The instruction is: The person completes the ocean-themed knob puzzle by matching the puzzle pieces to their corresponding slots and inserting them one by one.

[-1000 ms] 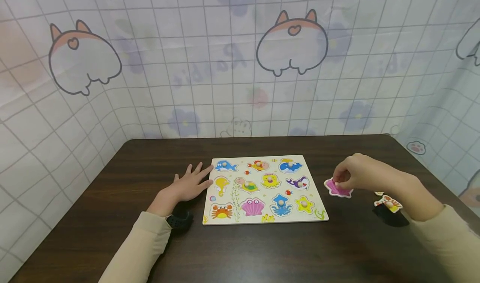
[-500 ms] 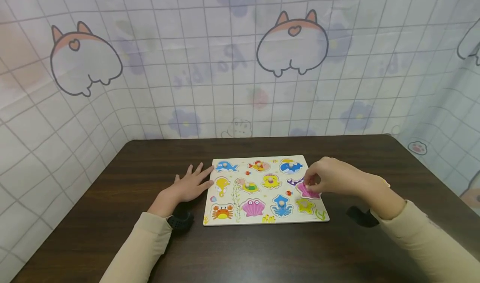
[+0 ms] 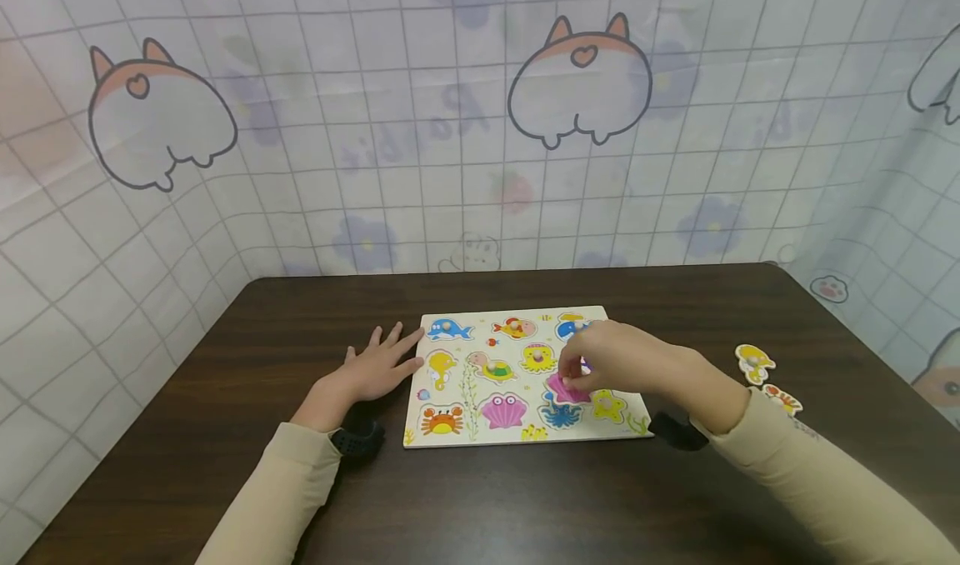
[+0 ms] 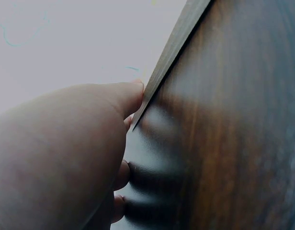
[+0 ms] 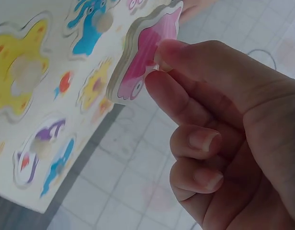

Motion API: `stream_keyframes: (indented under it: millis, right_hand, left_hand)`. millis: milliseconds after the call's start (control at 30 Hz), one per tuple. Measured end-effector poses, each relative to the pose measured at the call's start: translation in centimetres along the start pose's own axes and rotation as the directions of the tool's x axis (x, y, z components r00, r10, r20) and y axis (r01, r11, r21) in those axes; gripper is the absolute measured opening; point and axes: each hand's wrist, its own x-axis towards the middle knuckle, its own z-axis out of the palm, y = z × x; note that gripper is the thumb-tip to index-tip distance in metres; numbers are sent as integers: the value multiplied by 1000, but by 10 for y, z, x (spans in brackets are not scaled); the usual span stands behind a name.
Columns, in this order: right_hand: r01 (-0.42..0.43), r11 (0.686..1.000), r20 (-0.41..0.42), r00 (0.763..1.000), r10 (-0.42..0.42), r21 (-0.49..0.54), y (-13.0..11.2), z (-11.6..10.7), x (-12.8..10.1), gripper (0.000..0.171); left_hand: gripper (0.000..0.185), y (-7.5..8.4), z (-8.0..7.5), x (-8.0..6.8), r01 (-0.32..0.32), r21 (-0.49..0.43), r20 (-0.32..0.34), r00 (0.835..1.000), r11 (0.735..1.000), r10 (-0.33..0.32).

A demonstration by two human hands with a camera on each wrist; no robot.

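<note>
My right hand pinches a pink shell puzzle piece by its knob, with thumb and index finger. In the right wrist view the shell is tilted and held above the board, its eyes showing. The puzzle board bears sea-animal pictures, several with knobbed pieces in them. Partly behind the held shell is the blue squid; to its left lies the board's pink shell picture. My left hand lies spread on the table, thumb and index finger touching the board's left edge.
Two loose pieces lie on the dark table at the right: a yellow seahorse-like one and a crab one, partly behind the right sleeve. A patterned cloth hangs behind the table.
The right hand has carried the shell piece leftward from the table to over the board, uncovering the loose pieces at the right. The left hand stays in place.
</note>
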Motion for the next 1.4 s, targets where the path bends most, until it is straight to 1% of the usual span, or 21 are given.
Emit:
stream_keyframes:
  millis: [233, 433, 767, 967, 1133, 1400]
  right_hand:
    - [75, 997, -40, 996, -75, -6, -9, 9, 14, 5]
    - [101, 995, -57, 993, -102, -28, -20, 19, 27, 6]
    - [71, 997, -14, 997, -72, -29, -29, 30, 42, 3]
    - [39, 999, 22, 999, -39, 14, -33, 35, 54, 4]
    - [5, 999, 49, 999, -7, 36, -36, 39, 58, 5]
    - [13, 999, 51, 999, -15, 33, -37, 44, 64, 4]
  left_hand:
    - [67, 0, -1, -3, 7, -8, 1, 1000, 1000, -7]
    - [67, 1, -1, -4, 1, -8, -3, 1000, 1000, -1]
    - [68, 2, -1, -3, -16, -8, -1, 1000, 1000, 16]
    - [67, 1, -1, -2, -8, -1, -6, 1000, 1000, 8]
    - [67, 1, 0, -2, -10, -4, -5, 1000, 1000, 10]
    - [66, 2, -1, -3, -8, -2, -9, 1000, 1000, 8]
